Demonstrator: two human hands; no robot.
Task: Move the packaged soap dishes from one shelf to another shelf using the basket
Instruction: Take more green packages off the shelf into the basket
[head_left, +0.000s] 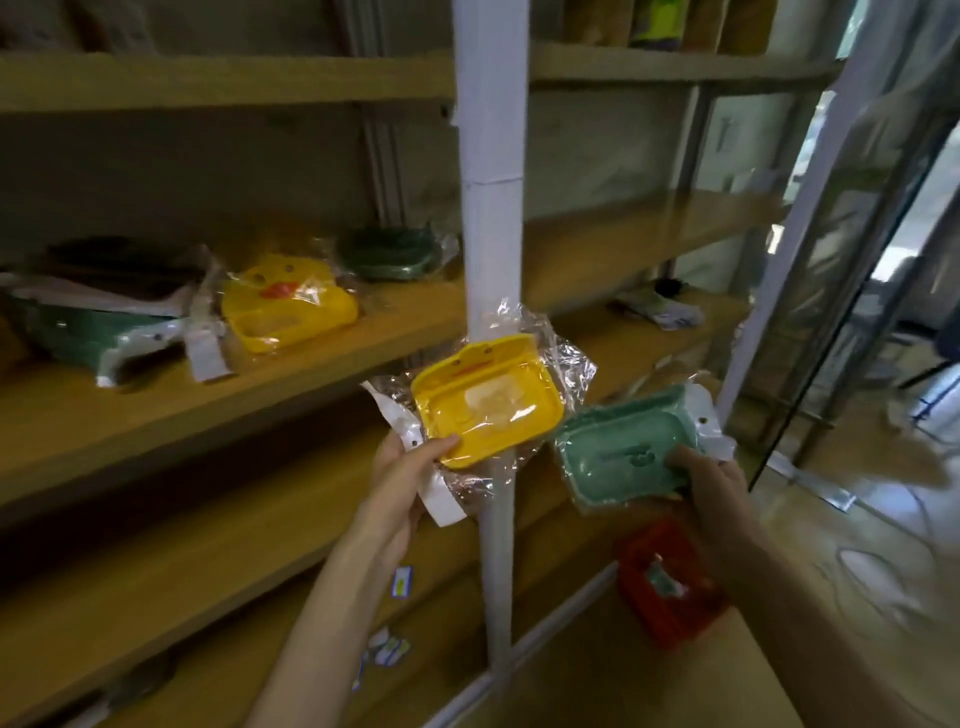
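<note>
My left hand (402, 475) grips a yellow duck soap dish (491, 397) in clear crinkled wrap, thumb on its near rim, in front of the white shelf post. My right hand (714, 486) holds a pale green soap dish (618, 449) in its wrap, just right of the yellow one. Low on the floor at the right sits the red basket (675, 618) with one packaged item inside. On the wooden shelf (260, 379) at the left lie another yellow duck dish (288, 301), a dark green dish (389, 252) and a green dish with a white card (98, 327).
A white upright post (491, 208) splits the shelving. The right-hand shelf (623, 244) is bare wood; the one below it carries a small packaged item (662, 306). A glass panel and metal frame (831, 312) stand at the far right. Small labels lie on the lowest shelf.
</note>
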